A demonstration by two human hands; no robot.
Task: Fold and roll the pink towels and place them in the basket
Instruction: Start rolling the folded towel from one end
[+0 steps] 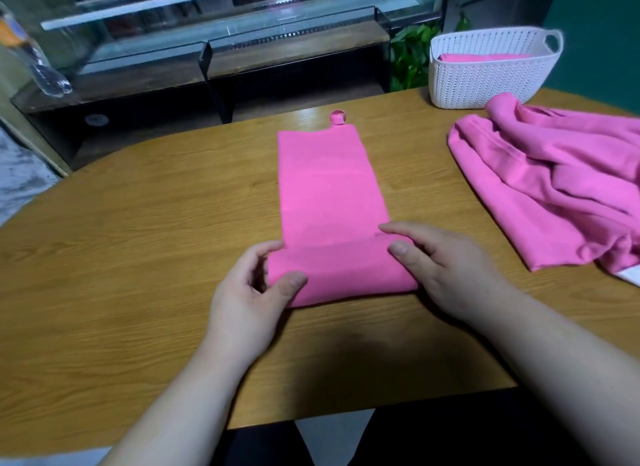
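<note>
Left hand and right hand grip the pink towel at its rolled end.

left grip: bare | right grip: bare | forearms: bare | nails: short
</note>
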